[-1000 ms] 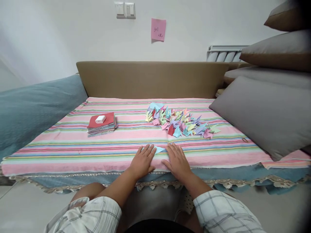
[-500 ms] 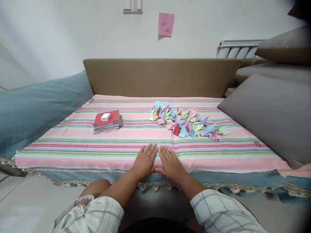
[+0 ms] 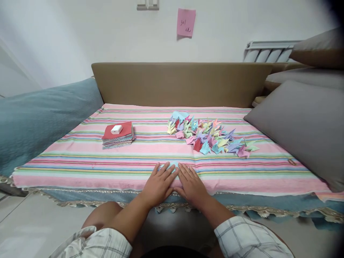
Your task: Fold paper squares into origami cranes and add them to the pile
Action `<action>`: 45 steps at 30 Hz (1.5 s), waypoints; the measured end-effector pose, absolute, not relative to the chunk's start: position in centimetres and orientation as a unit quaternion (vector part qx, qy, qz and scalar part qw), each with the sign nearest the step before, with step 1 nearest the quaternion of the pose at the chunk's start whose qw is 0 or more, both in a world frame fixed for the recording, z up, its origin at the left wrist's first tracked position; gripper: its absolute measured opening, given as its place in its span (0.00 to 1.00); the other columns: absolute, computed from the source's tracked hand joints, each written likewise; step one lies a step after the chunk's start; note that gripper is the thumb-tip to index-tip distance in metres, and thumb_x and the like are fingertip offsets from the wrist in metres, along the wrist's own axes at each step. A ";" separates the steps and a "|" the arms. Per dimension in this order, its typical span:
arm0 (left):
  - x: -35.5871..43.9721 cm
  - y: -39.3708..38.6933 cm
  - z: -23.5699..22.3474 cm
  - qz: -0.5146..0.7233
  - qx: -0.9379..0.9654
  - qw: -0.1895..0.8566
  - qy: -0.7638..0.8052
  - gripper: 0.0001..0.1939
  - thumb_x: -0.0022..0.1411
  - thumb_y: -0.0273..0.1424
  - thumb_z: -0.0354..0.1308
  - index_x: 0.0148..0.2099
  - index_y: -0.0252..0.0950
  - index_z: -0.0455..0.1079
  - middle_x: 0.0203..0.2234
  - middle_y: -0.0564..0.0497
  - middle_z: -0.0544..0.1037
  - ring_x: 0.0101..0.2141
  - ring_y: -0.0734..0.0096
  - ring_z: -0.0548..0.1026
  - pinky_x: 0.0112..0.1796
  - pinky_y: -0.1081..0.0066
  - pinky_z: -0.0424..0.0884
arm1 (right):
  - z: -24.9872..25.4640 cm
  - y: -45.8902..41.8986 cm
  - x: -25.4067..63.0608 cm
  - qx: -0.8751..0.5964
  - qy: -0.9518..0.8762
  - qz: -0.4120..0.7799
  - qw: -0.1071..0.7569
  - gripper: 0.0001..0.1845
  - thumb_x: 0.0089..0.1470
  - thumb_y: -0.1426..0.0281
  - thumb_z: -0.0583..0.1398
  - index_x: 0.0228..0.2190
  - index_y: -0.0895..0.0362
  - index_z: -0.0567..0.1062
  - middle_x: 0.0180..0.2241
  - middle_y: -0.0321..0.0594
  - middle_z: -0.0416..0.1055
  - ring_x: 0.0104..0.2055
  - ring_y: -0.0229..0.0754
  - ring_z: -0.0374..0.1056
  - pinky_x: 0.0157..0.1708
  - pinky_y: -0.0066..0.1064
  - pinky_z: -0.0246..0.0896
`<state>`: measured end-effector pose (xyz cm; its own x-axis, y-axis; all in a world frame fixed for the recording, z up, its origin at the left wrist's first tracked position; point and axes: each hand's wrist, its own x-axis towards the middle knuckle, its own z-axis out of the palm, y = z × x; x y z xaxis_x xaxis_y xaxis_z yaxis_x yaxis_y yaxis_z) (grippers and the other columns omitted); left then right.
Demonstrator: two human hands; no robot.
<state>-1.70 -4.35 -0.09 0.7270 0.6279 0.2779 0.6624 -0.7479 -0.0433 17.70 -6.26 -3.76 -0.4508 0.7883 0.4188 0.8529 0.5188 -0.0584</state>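
My left hand (image 3: 159, 183) lies flat near the front edge of the striped cloth (image 3: 150, 146), palm down with its fingers spread. Beside it my right hand (image 3: 192, 185) is also palm down, fingers stretched out, the two thumbs nearly meeting. Under the fingertips of both hands is a piece of light blue paper (image 3: 174, 163); only its far edge shows, and the rest is covered. Beyond my right hand spreads a pile of folded paper cranes (image 3: 205, 136) in many colours.
To the left stands a stack of square paper (image 3: 118, 142) with a red top sheet and a small white box (image 3: 116, 129) on it. A grey cushion (image 3: 298, 125) leans at the right, a blue armrest (image 3: 53, 111) at the left. A brown backrest (image 3: 177, 84) closes the far side.
My left hand has shifted slightly, its fingers more spread. More of the light blue paper shows between the fingertips. The whole view has tilted a little downward.
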 end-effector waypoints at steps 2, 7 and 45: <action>-1.6 -4.3 -0.2 -0.124 -0.931 0.051 -0.338 0.30 0.60 0.37 0.51 0.63 0.41 0.51 0.59 0.46 0.61 0.60 0.59 0.54 0.59 0.51 0.42 | -3.8 -6.3 17.7 -0.483 -0.849 -0.078 0.200 0.36 0.56 0.54 0.51 0.58 0.65 0.57 0.61 0.52 0.50 0.64 0.49 0.43 0.60 0.45 0.42; -2.0 -4.1 -0.8 -0.131 -0.932 0.024 -0.338 0.27 0.58 0.32 0.53 0.60 0.40 0.57 0.59 0.46 0.60 0.60 0.58 0.55 0.58 0.53 0.49 | -3.7 -6.2 18.0 -0.476 -0.854 -0.067 0.202 0.35 0.56 0.56 0.53 0.58 0.63 0.56 0.62 0.51 0.49 0.64 0.48 0.43 0.60 0.44 0.42; -1.3 -0.4 0.1 -0.279 -0.886 -0.050 -0.367 0.06 0.58 0.33 0.58 0.34 0.38 0.75 0.34 0.50 0.80 0.38 0.65 0.76 0.41 0.65 0.70 | -1.4 -4.0 18.6 -0.516 -0.795 0.043 0.316 0.11 0.58 0.65 0.53 0.35 0.53 0.75 0.36 0.40 0.71 0.40 0.42 0.63 0.40 0.34 0.52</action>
<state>-1.26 -0.42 0.10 0.5741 0.6787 0.4580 0.6224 -0.7252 0.2945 18.59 -4.01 -1.36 -0.2681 0.8473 0.4585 0.7928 0.4644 -0.3946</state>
